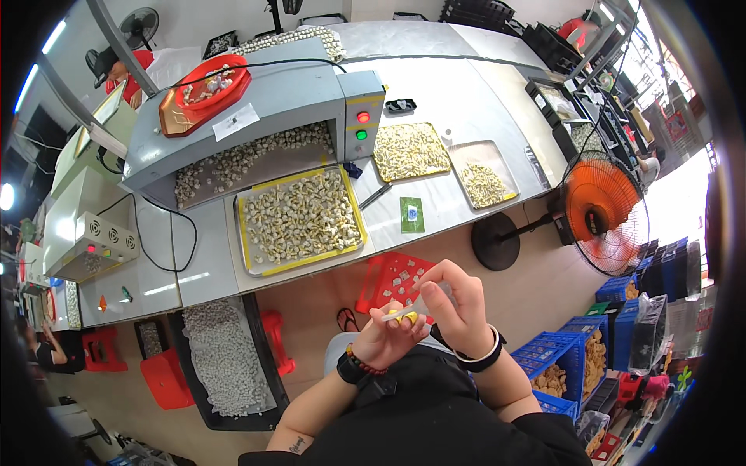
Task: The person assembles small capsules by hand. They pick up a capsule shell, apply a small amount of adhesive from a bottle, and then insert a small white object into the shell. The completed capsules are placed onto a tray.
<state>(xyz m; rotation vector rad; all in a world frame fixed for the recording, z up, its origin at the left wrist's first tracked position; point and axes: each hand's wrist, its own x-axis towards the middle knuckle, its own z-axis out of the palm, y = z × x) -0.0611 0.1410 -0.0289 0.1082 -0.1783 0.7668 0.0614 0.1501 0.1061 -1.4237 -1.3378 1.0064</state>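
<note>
In front of my body, my left hand (377,340) is closed, palm up, with yellow wrapping or yellow bits at its fingertips. A pale, translucent strip (400,313) lies across those fingertips; its exact kind is hard to make out. My right hand (460,311) curls over from the right, its thumb and bent fingers pinching the strip's far end. Beyond my hands, at the table's near edge, is a large yellow-rimmed tray (264,269) spread with small whitish-yellow pieces. Neither hand touches it.
A grey machine (256,89) with a wide opening stands behind the tray, a red bowl (242,78) on top. Two smaller trays (378,172) (509,167) and a green packet (412,215) lie rightward. An orange fan (602,213), blue crates (556,349), black bin (268,373) and red stool (373,291) surround me.
</note>
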